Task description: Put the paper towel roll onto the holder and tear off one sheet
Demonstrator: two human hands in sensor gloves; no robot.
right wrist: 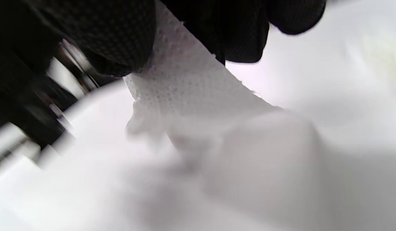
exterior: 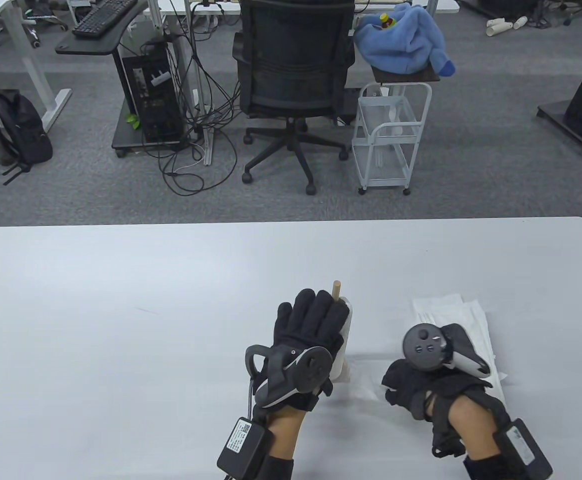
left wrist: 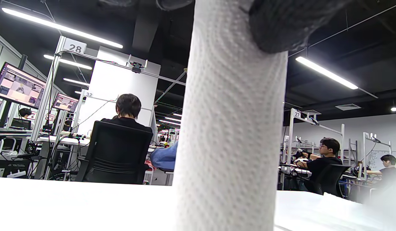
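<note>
Left hand [exterior: 307,334] grips the roll [left wrist: 231,134], hiding it; right hand [exterior: 423,387] seemingly pinches a blurred sheet [right wrist: 191,86].

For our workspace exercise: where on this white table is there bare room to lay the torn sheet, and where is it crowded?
Bare room: the white table left of the gloved left hand, and the far strip beyond the wooden holder rod. Crowded: near right, where the white paper towel roll, the pulled sheet, the gloved right hand and the stacked white sheets cluster.
</note>
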